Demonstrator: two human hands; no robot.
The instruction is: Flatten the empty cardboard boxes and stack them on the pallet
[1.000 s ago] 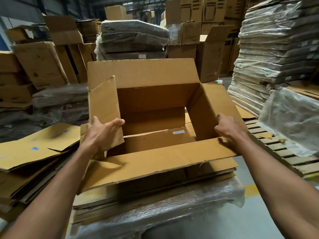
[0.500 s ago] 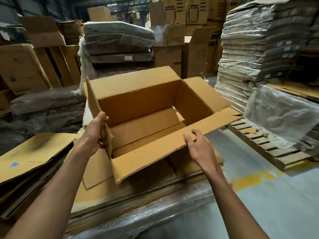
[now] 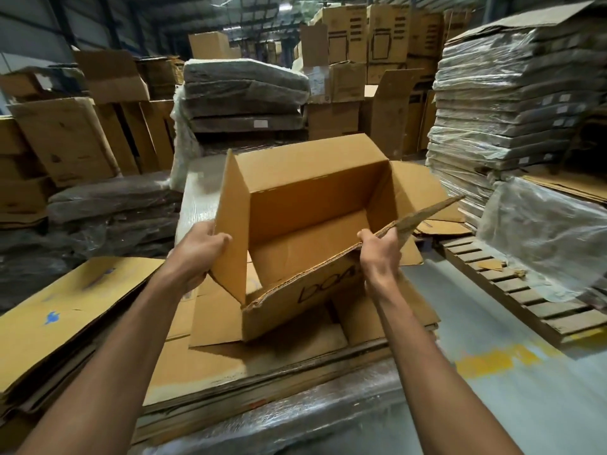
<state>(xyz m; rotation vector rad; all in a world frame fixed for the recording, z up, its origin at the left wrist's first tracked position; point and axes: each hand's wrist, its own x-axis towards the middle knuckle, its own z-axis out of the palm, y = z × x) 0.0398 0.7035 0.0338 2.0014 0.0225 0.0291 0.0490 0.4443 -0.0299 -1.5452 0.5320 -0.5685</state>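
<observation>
An open brown cardboard box [image 3: 305,205] is lifted and tilted above a stack of flattened cardboard [image 3: 210,366] wrapped in plastic film. My left hand [image 3: 200,251] grips the box's left side flap. My right hand [image 3: 377,254] pinches the near long flap along its corrugated edge. Both top and bottom flaps hang open, and black handwriting shows on the near wall. The pallet under the stack is hidden.
Another pile of flat cardboard [image 3: 59,320] lies at the left. A bare wooden pallet [image 3: 525,297] sits on the floor to the right, beside tall film-wrapped stacks [image 3: 505,103]. Upright boxes and wrapped bundles [image 3: 243,90] crowd the back. A yellow mark [image 3: 492,356] crosses the grey floor.
The box rose off the stack and turned, its left end swinging up. My right hand went from the right wall to the near flap and now grips it. My left hand kept the left flap.
</observation>
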